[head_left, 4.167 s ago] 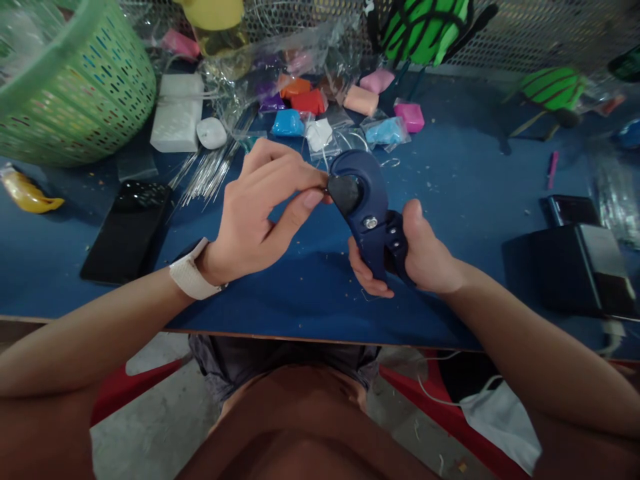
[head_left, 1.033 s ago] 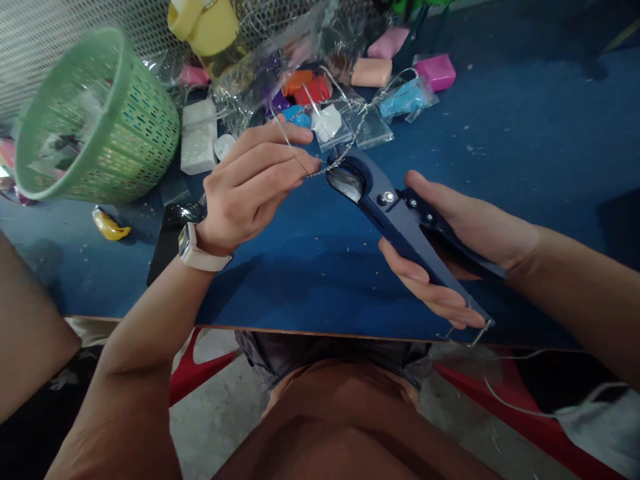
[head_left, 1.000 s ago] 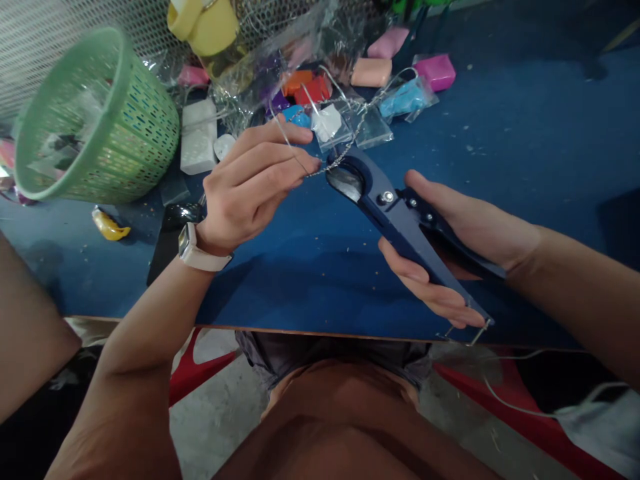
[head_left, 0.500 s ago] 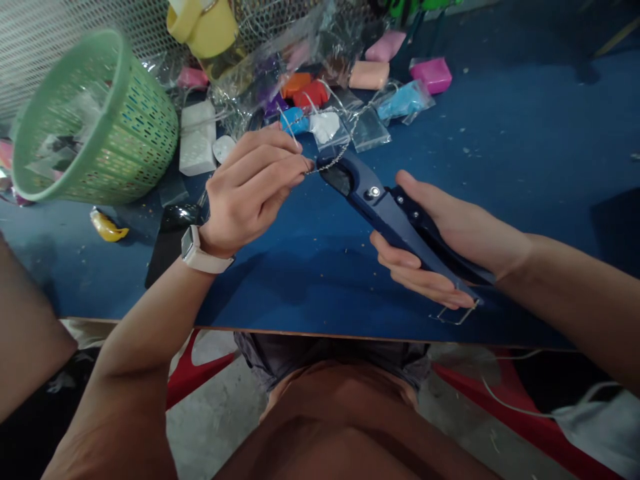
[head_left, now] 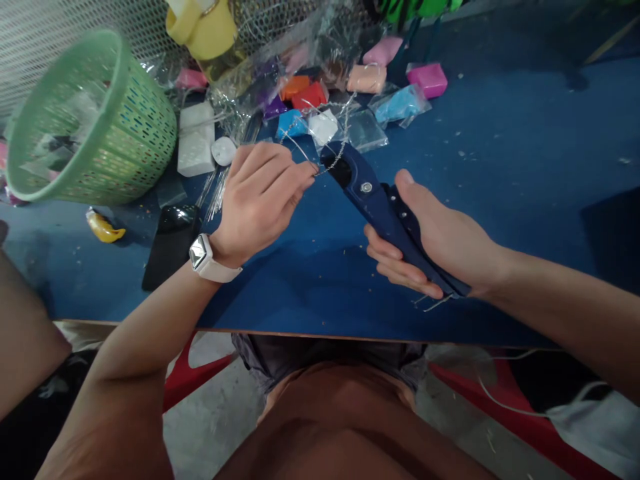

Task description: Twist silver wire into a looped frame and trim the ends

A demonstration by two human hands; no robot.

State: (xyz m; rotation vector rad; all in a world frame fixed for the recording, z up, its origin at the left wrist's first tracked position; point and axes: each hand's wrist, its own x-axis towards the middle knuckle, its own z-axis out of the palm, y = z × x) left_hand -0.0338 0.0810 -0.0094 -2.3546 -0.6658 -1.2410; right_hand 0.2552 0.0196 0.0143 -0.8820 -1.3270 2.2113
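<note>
My left hand [head_left: 267,197], with a white watch on its wrist, pinches a thin twisted silver wire [head_left: 345,127] between thumb and fingertips. The wire curves in a loop away from the fingers and crosses the head of a pair of dark blue pruning shears [head_left: 395,227]. Around the shears' handles my right hand [head_left: 435,233] is wrapped, thumb on top and fingers underneath. The handles lie close together, and a thin wire latch sticks out at their lower end. Whether the blades touch the wire cannot be made out.
On the blue table [head_left: 320,280] stands a green basket [head_left: 145,127] at left. A black phone [head_left: 170,247] and a yellow packet [head_left: 105,227] lie near it. Colourful clay packets [head_left: 367,79], a white block [head_left: 196,137] and a yellow container [head_left: 210,33] sit at the back.
My right hand has squeezed the shears' handles closer together. My left hand has shifted slightly right, toward the shears' head, still pinching the wire.
</note>
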